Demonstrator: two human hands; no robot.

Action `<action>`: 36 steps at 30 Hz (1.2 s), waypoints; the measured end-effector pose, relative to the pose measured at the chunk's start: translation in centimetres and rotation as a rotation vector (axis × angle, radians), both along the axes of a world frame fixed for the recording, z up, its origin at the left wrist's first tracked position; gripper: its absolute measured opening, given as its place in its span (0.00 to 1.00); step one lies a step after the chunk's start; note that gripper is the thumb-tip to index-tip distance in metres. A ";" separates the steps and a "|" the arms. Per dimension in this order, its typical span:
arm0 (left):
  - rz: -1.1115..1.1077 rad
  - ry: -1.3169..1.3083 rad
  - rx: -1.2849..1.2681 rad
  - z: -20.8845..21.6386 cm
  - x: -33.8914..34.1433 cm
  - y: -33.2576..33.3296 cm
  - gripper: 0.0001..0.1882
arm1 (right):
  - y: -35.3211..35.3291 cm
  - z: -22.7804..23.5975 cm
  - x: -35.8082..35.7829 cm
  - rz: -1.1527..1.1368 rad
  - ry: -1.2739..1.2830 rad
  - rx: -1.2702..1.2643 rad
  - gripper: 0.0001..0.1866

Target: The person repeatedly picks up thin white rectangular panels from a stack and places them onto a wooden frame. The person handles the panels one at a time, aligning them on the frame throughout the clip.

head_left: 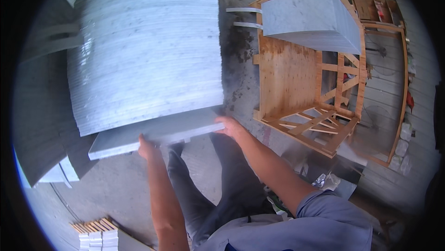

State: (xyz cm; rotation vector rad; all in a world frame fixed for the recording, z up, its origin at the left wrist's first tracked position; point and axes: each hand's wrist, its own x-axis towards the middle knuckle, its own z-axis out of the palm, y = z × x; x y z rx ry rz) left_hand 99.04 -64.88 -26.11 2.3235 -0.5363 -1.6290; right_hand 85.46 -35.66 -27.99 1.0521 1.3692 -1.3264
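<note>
A pale grey-white slab [162, 128], marble-like, lies tilted between my hands just in front of a large stack of similar slabs [148, 47]. With its fingers hidden behind the slab, my left hand [147, 147] grips the near edge, thumb on top. At the slab's right end, my right hand [228, 126] is closed round the corner. The slab's far side lies close against the front of the stack; I cannot tell whether they touch.
An open wooden crate [287, 75] on the right holds a block of slabs [301, 17] at its far end. Two pale strips stick out from its left side. Beyond it stands a wooden frame [405, 79]. Bottom left, white pieces [99, 241] sit beside wooden slats.
</note>
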 end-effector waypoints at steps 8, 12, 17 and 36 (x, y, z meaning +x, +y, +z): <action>0.012 -0.107 -0.128 -1.6 2.2 2.3 0.28 | 0.7 -2.7 -0.1 -0.025 -0.376 -0.106 0.20; 0.047 -0.134 -0.107 -2.3 3.4 3.2 0.30 | 1.0 -3.4 1.6 -0.007 -0.208 -0.170 0.16; 0.126 0.042 -0.117 -2.5 5.3 3.3 0.28 | 1.4 -2.2 3.6 -0.065 -0.056 -0.236 0.18; -0.074 0.362 0.034 6.9 13.3 -0.5 0.21 | 2.4 13.1 17.8 -0.261 0.130 -0.209 0.11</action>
